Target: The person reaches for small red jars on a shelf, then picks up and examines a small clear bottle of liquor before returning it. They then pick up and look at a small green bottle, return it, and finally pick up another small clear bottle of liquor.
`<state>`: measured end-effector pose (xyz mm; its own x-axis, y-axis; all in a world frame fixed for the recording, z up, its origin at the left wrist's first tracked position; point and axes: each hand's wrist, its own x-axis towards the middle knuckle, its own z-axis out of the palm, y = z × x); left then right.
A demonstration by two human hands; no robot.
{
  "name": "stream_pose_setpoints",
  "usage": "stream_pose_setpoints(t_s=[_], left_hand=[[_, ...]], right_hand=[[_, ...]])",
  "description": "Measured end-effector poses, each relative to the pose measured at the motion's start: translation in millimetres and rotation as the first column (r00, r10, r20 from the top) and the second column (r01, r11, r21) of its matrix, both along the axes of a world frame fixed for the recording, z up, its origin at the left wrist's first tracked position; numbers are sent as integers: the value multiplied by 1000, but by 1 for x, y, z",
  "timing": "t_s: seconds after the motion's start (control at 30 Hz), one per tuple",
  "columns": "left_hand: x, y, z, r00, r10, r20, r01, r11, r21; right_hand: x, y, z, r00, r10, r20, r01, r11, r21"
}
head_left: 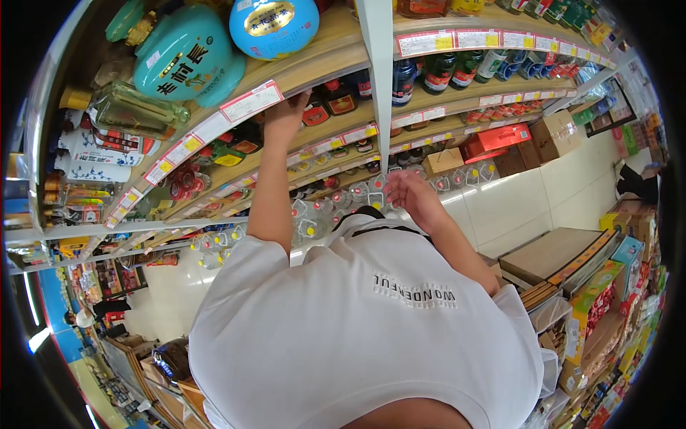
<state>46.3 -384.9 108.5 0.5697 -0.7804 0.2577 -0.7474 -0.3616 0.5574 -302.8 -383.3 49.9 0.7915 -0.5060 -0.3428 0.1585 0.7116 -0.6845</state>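
My left hand (284, 120) reaches in under the top shelf board, beside dark bottles with red labels (314, 113). Its fingers are partly hidden by the shelf edge and the price strip (251, 101), so I cannot make out whether it grips a bottle. My right hand (411, 191) hovers in front of the lower shelves near the upright post, fingers loosely bent and apart, holding nothing. Below it, large clear jugs with red and yellow caps (359, 191) stand at floor level.
On the top shelf stand a big turquoise jar (189, 61), a round blue jar (274, 28) and a clear bottle (139, 109). A white post (379, 79) divides the shelving. Cartons (554, 136) sit to the right, and a stacked display (557, 257) is behind on the right.
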Motion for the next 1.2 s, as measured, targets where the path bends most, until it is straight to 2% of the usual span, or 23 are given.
stream_pose_setpoints(t_s=[0.07, 0.17, 0.23, 0.37, 0.47, 0.5, 0.6, 0.73, 0.77, 0.8, 0.87, 0.9, 1.0, 1.03, 1.13, 1.17, 1.2], left_hand=[[9, -3, -9, 986, -75, 148, 79, 997, -21], [4, -5, -4, 968, -78, 238, 74, 997, 25], [2, -6, -4, 968, -79, 238, 78, 997, 14], [-6, 7, -17, 927, 6, 375, 21, 997, -68], [-29, 28, 2, 963, 62, 261, -42, 996, -82], [-36, 33, 7, 954, 88, 287, -16, 970, -244], [-54, 53, 26, 991, 129, 33, -118, 968, -220], [-58, 64, 18, 955, 16, -296, -69, 983, -170], [-53, 64, 3, 915, -61, -399, -8, 986, -169], [-58, 61, 11, 832, -81, -549, 11, 991, -130], [-81, 60, 29, 579, -74, -812, 64, 997, -45], [-86, 58, 26, 547, -116, -829, 99, 992, -74], [-112, 50, 33, 519, -29, -854, 121, 992, 40], [-117, 49, 31, 532, -15, -847, 166, 982, 86], [-129, 50, 25, 563, -186, -805, 241, 969, -55], [-119, 51, 12, 447, -228, -865, 316, 945, -86], [-122, 52, 8, 468, -299, -831, 342, 929, -142]], right_hand=[[-4, 4, -2, 1000, -9, -9, 9, 1000, 12], [-7, 4, -1, 999, -38, -3, 38, 999, 9], [-8, 0, -1, 998, -59, 0, 59, 998, 6], [-7, -3, -2, 999, -47, 20, 47, 999, -11], [-7, 0, 1, 999, -39, -19, 38, 999, -31], [-7, 3, 3, 998, -38, -50, 36, 998, -42], [-4, 9, 3, 991, 0, -134, -15, 994, -111], [9, 7, 6, 988, -32, -151, -27, 928, -372], [13, 7, 10, 988, -71, -137, 1, 892, -452], [17, 8, 15, 986, -109, -123, 29, 851, -524], [21, 10, 27, 993, -68, -96, 6, 844, -537], [23, 10, 29, 995, -51, -80, -1, 836, -548], [27, 8, 28, 990, 29, -135, -112, 744, -659], [22, 4, 42, 945, 92, -314, -274, 745, -609], [19, 9, 44, 973, 46, -228, -171, 807, -565], [17, 8, 43, 974, 51, -220, -164, 832, -530], [15, 7, 41, 976, 53, -211, -154, 856, -494]])
